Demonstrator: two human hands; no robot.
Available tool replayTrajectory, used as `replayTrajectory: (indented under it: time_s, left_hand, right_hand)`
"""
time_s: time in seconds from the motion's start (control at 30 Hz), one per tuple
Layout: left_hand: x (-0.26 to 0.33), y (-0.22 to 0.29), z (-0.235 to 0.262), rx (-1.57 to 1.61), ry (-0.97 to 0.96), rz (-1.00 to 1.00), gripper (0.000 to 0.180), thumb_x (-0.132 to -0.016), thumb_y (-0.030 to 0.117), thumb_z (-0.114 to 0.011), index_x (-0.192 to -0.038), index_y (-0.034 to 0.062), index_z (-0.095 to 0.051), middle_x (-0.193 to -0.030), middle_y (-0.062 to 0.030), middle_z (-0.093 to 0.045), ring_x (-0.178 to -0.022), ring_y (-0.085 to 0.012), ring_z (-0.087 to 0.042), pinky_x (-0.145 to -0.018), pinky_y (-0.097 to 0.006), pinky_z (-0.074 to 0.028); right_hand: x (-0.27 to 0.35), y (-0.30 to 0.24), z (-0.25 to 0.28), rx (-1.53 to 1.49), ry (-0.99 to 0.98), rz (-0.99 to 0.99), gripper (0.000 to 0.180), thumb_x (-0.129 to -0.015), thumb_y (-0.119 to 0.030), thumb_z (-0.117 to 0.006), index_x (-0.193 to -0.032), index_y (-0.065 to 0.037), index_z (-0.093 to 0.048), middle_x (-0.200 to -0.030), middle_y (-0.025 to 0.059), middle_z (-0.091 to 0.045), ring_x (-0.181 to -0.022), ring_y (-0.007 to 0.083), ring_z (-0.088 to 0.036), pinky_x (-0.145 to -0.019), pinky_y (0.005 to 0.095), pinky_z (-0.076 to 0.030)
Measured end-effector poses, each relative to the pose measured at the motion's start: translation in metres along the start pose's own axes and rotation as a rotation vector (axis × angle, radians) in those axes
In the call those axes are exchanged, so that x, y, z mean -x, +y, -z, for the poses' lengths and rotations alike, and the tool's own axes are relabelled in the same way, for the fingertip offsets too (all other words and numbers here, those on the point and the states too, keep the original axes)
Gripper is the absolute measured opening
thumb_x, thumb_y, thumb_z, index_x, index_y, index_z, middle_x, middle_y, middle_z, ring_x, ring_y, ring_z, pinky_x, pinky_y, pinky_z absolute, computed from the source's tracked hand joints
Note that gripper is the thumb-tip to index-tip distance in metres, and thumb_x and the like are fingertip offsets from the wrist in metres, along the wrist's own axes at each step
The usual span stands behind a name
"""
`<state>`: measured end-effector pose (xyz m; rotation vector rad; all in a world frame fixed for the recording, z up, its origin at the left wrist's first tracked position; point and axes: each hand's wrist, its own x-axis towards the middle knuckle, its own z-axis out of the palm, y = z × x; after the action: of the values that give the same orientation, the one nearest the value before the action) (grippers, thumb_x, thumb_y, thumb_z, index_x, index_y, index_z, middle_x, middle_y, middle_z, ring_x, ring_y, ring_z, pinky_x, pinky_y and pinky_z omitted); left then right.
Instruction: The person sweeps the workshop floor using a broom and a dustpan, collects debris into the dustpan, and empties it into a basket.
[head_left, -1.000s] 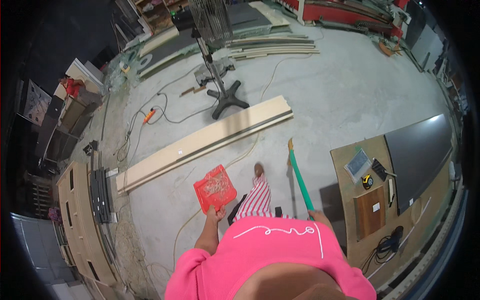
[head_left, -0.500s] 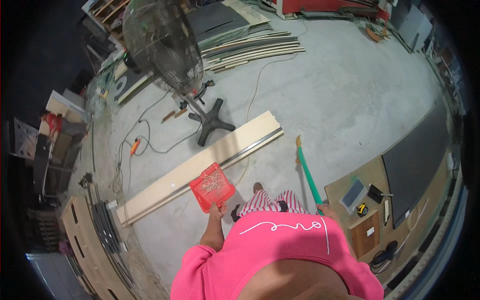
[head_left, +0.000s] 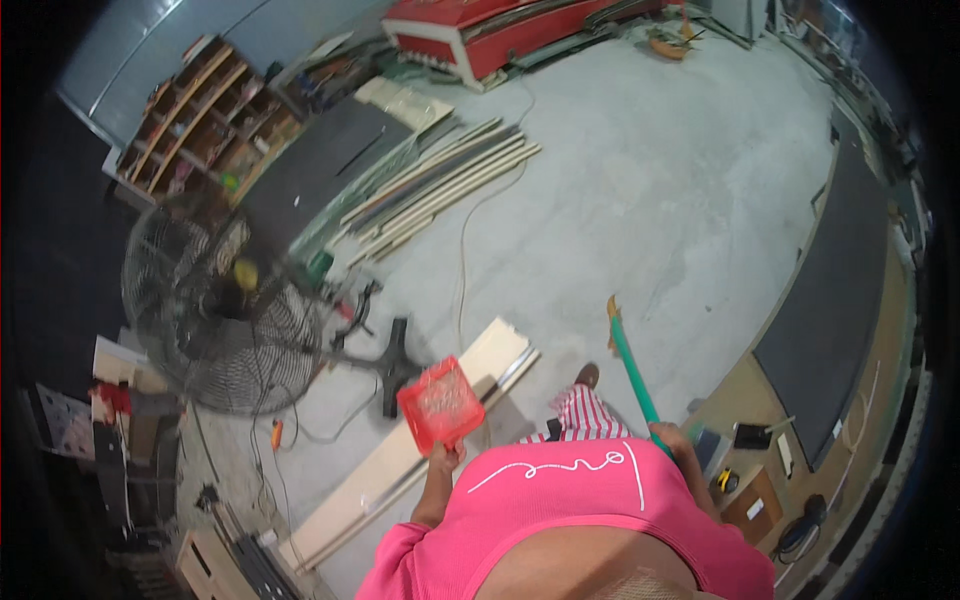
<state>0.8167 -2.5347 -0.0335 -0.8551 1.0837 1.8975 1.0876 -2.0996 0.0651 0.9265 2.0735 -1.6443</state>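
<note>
My left hand is closed round the short handle of a red dustpan, held out in front of me above a long pale board. Pale shavings or straw-like scraps lie in the pan. At my right side, my right hand grips a green broom handle. The handle slants down and away from me to a yellowish-brown end near the floor. My striped trousers and one brown shoe show between the dustpan and the broom.
A large pedestal fan stands at the left, its dark base beside the long boards. Cables cross the floor. Stacked strips lie ahead, before a red machine. At right, a low board bears a tape measure and dark sheet.
My view has swung left and up, bringing shelves and the red machine further in. One foot has stepped forward. Both hands keep hold of the dustpan and broom.
</note>
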Motion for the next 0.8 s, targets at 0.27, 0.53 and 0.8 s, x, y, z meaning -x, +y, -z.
replayTrajectory:
  time_s: [0.27, 0.53, 0.8]
  left_hand:
    - [-0.098, 0.055, -0.176, 0.128, -0.047, 0.065, 0.020, -0.071, 0.024, -0.040, -0.073, 0.0054, -0.046, -0.061, -0.0062, -0.048, -0.052, -0.0183, -0.047, -0.044, -0.027, -0.041]
    - [-0.271, 0.051, -0.341, 0.566, 0.212, 0.231, 0.017, -0.069, 0.013, -0.043, -0.082, 0.0029, -0.046, -0.078, -0.0100, -0.050, -0.068, -0.0254, -0.050, -0.055, -0.034, -0.047]
    - [-0.415, 0.130, -0.624, 0.479, 0.019, 0.273, 0.025, -0.068, 0.007, -0.042, -0.093, 0.0016, -0.045, -0.087, -0.0131, -0.050, -0.080, -0.0316, -0.049, -0.063, -0.039, -0.048]
  right_hand:
    - [-0.080, -0.094, 0.171, -0.442, 0.180, -0.348, 0.037, -0.063, -0.034, -0.053, -0.071, 0.002, -0.046, -0.055, 0.0084, -0.047, -0.045, 0.0162, -0.046, -0.040, 0.0294, -0.036]
    - [-0.225, -0.127, 0.311, -0.490, 0.191, -0.335, 0.027, -0.069, -0.031, -0.051, -0.070, -0.005, -0.045, -0.059, 0.0066, -0.048, -0.047, 0.0122, -0.044, -0.043, 0.0255, -0.037]
    - [-0.424, -0.126, 0.498, 0.636, 0.212, -0.011, 0.028, -0.074, -0.031, -0.047, -0.068, -0.003, -0.044, -0.055, 0.0070, -0.048, -0.045, 0.0152, -0.046, -0.040, 0.0296, -0.037]
